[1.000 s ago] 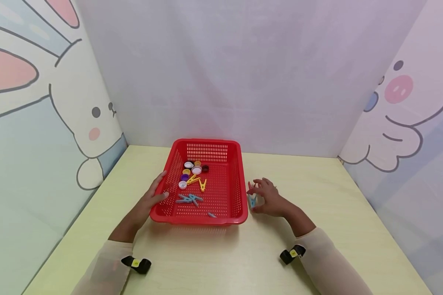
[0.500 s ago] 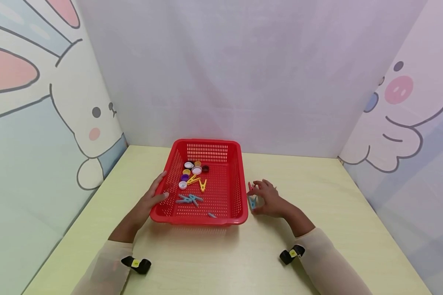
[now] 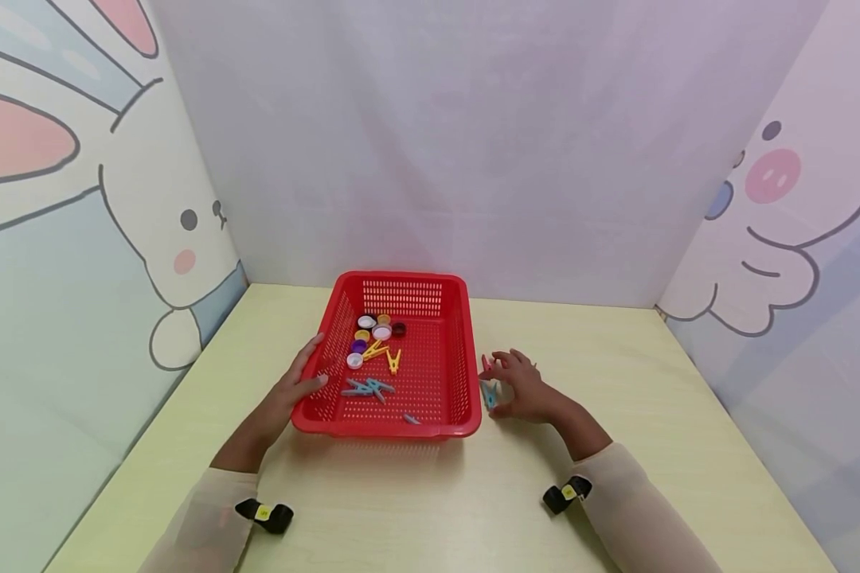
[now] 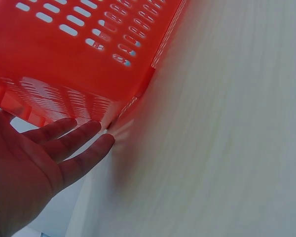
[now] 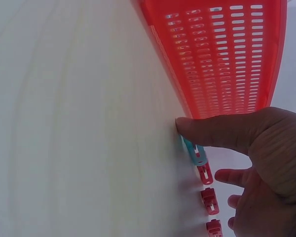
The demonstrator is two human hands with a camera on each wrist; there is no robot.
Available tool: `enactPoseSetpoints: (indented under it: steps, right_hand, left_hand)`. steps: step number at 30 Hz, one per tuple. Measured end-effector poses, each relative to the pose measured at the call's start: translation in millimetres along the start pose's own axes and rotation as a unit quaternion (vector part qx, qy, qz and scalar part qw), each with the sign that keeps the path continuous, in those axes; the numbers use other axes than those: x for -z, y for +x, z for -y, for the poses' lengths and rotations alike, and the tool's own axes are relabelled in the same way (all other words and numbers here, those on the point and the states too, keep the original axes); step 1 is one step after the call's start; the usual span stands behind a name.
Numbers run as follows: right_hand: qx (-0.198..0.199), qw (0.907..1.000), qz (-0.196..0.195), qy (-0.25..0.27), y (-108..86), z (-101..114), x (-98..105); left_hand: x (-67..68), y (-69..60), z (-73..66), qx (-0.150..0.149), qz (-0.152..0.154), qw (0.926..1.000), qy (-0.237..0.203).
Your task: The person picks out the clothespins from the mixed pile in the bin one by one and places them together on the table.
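My left hand (image 3: 295,387) grips the left side of a red plastic basket (image 3: 430,430), thumb over the rim and fingers along the outer wall. In the left wrist view the fingers (image 4: 86,158) lie nearly straight below the basket's side; the thumb is hidden. Just right of the basket, my right hand (image 3: 525,387) hovers low over a blue clothespin (image 3: 490,395) on the table. Its thumb touches the blue clothespin, while the other fingertips stand apart from it. A red clothespin (image 3: 487,363) lies partly under the fingers; the right wrist view shows several red clothespins (image 5: 210,201) in a row.
Inside the basket are several bottle caps (image 3: 382,333), yellow clothespins (image 3: 394,362) and blue clothespins (image 3: 359,388). The pale wooden table (image 3: 602,358) meets a cloth backdrop (image 3: 430,159) behind and printed side panels.
The right fingers and the blue and red clothespins beneath them have shifted slightly. The left hand and the basket have stayed in place.
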State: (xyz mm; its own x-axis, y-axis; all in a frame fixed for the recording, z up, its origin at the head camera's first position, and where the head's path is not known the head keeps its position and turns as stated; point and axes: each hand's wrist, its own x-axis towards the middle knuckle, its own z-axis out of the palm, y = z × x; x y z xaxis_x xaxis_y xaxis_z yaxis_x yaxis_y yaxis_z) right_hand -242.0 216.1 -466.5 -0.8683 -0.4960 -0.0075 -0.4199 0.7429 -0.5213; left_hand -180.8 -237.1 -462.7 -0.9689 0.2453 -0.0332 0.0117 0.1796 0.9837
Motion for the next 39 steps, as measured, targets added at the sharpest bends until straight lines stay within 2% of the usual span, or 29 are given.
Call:
enactPoseSetpoints:
  steps: [20, 32, 39]
  right_hand:
    - [0.0, 1.0, -0.009, 0.003, -1.1, 1.1, -0.9]
    - [-0.015, 0.9999, 0.0, -0.002, -2.2, 1.7, 3.3]
    - [-0.032, 0.999, -0.031, 0.01, -7.1, 10.1, 17.6]
  left_hand:
    - [-1.1, -0.8, 0.8, -0.005, 0.0, 1.0, -0.002]
    - [-0.9, -0.9, 0.4, -0.005, 0.001, 1.0, -0.001]
    - [-0.3, -0.3, 0.0, -0.004, 0.002, 1.0, -0.002]
